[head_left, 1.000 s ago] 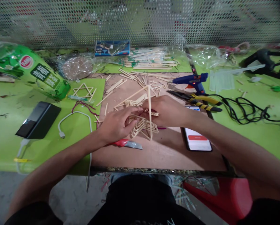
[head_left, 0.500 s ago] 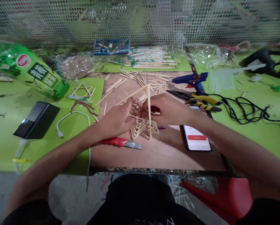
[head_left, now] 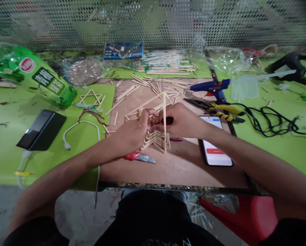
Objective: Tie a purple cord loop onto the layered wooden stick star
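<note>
My left hand (head_left: 134,130) and my right hand (head_left: 177,119) meet fingertip to fingertip over a lattice of thin wooden sticks (head_left: 156,140). Both are closed in a pinch, apparently on a thin purple cord (head_left: 175,139). Its end shows beside the lattice, while the pinched part is mostly hidden by my fingers. A longer stick (head_left: 164,119) rises in front of my right fingers and joins another at a peak, forming a triangular frame. Under my left wrist lies a red-handled utility knife (head_left: 145,158), its handle partly covered.
Loose sticks (head_left: 127,94) lie behind my hands. On the right are a blue glue gun (head_left: 210,88), pliers (head_left: 226,109), a phone (head_left: 215,147) and glue sticks (head_left: 245,88). On the left are a green bottle (head_left: 40,75), a power bank (head_left: 42,130) and a stick star (head_left: 90,97).
My left hand has shifted slightly right and down, covering more of the knife handle and the lattice. The purple cord between my fingers is now hidden. The view has shifted slightly.
</note>
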Available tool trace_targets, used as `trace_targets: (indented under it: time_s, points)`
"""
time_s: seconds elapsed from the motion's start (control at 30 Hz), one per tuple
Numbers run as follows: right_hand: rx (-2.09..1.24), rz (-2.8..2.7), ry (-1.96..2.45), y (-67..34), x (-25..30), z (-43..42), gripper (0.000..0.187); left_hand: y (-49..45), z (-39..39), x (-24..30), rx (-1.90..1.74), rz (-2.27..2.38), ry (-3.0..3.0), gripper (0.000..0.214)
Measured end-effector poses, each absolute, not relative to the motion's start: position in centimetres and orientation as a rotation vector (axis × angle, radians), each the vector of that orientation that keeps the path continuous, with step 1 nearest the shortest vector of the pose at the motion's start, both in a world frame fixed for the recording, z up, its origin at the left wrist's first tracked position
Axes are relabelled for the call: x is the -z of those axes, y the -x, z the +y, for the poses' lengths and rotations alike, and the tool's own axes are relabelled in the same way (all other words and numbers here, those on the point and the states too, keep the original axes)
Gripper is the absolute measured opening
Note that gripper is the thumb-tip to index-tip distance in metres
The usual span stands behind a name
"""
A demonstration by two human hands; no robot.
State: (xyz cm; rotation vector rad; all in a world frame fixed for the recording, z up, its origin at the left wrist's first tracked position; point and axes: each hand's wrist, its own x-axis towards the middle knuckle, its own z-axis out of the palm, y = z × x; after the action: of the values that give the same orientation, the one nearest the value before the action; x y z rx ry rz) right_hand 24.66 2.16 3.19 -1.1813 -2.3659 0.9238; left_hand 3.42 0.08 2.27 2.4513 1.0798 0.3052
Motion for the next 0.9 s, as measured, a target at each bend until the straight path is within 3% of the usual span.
trace_targets:
  time_s: [0.17, 0.5, 0.9]
  points:
    - [-0.845, -2.483, 1.135, -24.6, -3.4, 2.2, 0.032, -3.6, -0.2, -2.1, -0.276, 1.079, -2.443, 0.043]
    - [-0.700, -2.434, 1.134, -24.5, -2.5, 2.2, 0.011, -3.6, -0.9, -3.2, -0.214, 1.143, -2.362, 0.050]
    - [-0.744, -2.296, 1.125, -24.3, -2.3, 2.2, 0.019, -3.5, -0.5, -2.5, -0.296, 1.087, -2.378, 0.051]
